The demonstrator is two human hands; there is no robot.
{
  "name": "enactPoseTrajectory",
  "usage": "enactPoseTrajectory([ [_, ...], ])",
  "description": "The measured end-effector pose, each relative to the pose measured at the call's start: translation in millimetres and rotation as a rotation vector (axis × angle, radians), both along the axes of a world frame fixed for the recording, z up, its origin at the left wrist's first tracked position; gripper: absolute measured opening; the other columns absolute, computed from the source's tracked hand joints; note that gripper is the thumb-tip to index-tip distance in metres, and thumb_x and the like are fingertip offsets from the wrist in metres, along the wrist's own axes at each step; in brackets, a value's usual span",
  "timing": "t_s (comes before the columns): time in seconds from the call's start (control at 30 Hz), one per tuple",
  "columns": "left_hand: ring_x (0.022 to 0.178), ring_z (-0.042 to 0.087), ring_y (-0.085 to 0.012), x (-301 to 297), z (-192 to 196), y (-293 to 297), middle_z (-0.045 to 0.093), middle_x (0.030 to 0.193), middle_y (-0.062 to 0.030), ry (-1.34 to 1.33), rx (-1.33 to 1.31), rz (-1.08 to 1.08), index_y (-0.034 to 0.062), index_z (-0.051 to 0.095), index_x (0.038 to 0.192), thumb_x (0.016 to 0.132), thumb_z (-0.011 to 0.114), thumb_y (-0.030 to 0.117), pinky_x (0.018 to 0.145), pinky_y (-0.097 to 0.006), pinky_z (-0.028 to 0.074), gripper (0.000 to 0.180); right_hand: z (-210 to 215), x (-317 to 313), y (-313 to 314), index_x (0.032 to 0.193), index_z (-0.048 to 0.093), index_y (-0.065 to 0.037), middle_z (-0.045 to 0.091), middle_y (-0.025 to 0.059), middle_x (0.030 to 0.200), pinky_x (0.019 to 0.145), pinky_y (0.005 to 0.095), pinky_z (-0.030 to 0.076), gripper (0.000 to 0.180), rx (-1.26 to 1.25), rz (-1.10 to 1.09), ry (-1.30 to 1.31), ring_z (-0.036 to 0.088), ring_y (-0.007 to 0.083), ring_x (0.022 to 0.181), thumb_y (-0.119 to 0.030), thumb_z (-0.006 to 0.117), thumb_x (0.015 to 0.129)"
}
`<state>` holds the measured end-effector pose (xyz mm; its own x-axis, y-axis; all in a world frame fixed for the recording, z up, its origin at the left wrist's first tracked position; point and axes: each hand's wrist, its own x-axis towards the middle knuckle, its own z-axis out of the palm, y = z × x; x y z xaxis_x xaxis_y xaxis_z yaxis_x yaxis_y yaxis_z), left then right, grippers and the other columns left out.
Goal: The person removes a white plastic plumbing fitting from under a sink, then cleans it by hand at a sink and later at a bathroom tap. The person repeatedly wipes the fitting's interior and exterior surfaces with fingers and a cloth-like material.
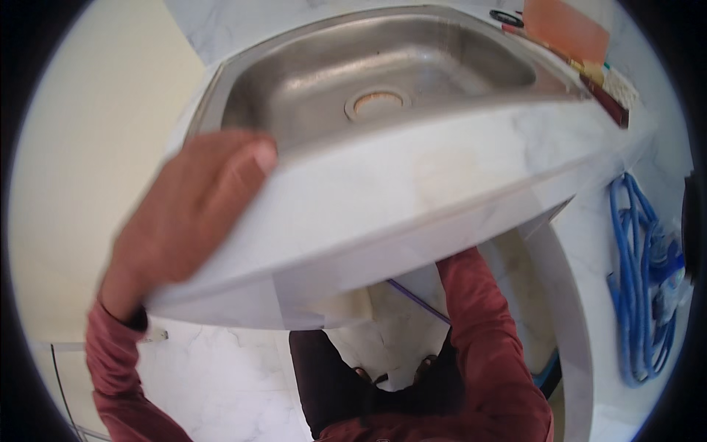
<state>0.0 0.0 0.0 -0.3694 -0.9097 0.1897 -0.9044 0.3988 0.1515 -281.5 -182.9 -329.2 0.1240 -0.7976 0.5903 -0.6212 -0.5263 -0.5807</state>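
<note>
Left hand (193, 206) — on counter (412, 169), near sink (309, 74).

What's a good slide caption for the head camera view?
Left hand at the counter beside a metal sink, right sleeve extending underneath, right hand hidden.

The sink (287, 92) was of bare metal, smooth and softly shiny, with a blurred glare along its bowl. The drain (378, 104) had a metal rim around a rough, rusty-looking middle. Smooth, slightly glossy slabs, veined like marble, faced the table (412, 177); whether stone or ceramic could not be told. The floor (221, 368) had a similar veined, smooth finish, while the wall (81, 147) looked plain and matt. The blue hose (627, 280) seemed smooth plastic. The sleeve (486, 324) and dark trousers (324, 376) were matt cloth.
</note>
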Motion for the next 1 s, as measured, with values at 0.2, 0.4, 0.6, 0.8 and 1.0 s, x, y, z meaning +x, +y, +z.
enactPoseTrajectory([
  [0.2, 0.108, 0.057, -0.0399, -9, 11, -18, 0.063, 0.108, -0.0227, -0.007, -0.026, -0.286, -0.0061, 0.061, 0.114, 0.097, 0.06, 0.025, 0.107, -0.05, 0.04, 0.036, -21, -54, 78, 0.132, 0.061, -0.002, 0.065, 0.016, 0.13, 0.103, 0.0404, 0.048, 0.052, 0.197, -0.064, 0.196, 0.062, 0.0294, 0.119, -0.037, 0.069, 0.095],
  [0.4, 0.112, 0.057, -0.0415, -4, 18, -24, 0.062, 0.114, -0.023, 0.128, 0.035, -0.219, -0.0044, 0.061, 0.117, 0.089, 0.066, 0.023, 0.109, -0.055, 0.039, 0.04, -18, -81, 195, 0.13, 0.063, -0.002, 0.067, 0.0155, 0.128, 0.101, 0.0401, 0.05, 0.05, 0.284, -0.013, 0.387, 0.063, 0.0291, 0.117, -0.037, 0.069, 0.095],
  [0.6, 0.117, 0.057, -0.0385, -2, 26, -18, 0.064, 0.115, -0.0216, 0.21, 0.059, -0.105, -0.0037, 0.063, 0.116, 0.087, 0.07, 0.025, 0.114, -0.054, 0.039, 0.041, 230, -24, 279, 0.124, 0.066, -0.001, 0.072, 0.0139, 0.115, 0.094, 0.0396, 0.053, 0.04, 1.501, 0.53, 0.391, 0.069, 0.0273, 0.104, -0.031, 0.066, 0.098],
  [0.8, 0.116, 0.058, -0.0359, -3, 21, -28, 0.066, 0.111, -0.0198, 0.173, 0.085, -0.1, -0.0024, 0.066, 0.112, 0.091, 0.064, 0.03, 0.116, -0.052, 0.034, 0.038, 451, 3, 208, 0.113, 0.07, -0.002, 0.071, 0.004, 0.099, 0.077, 0.0277, 0.054, 0.026, 1.491, 0.725, -0.345, 0.066, 0.0087, 0.083, -0.024, 0.06, 0.103],
  [1.0, 0.115, 0.059, -0.0326, -2, 30, -34, 0.068, 0.109, -0.0166, 0.203, 0.124, -0.085, -0.0001, 0.068, 0.11, 0.091, 0.064, 0.03, 0.116, -0.049, 0.034, 0.035, 333, -13, 23, 0.117, 0.067, -0.007, 0.067, 0.018, 0.105, 0.082, 0.0453, 0.055, 0.026, 0.648, -0.05, 0.265, 0.07, 0.0326, 0.099, -0.025, 0.063, 0.097],
])
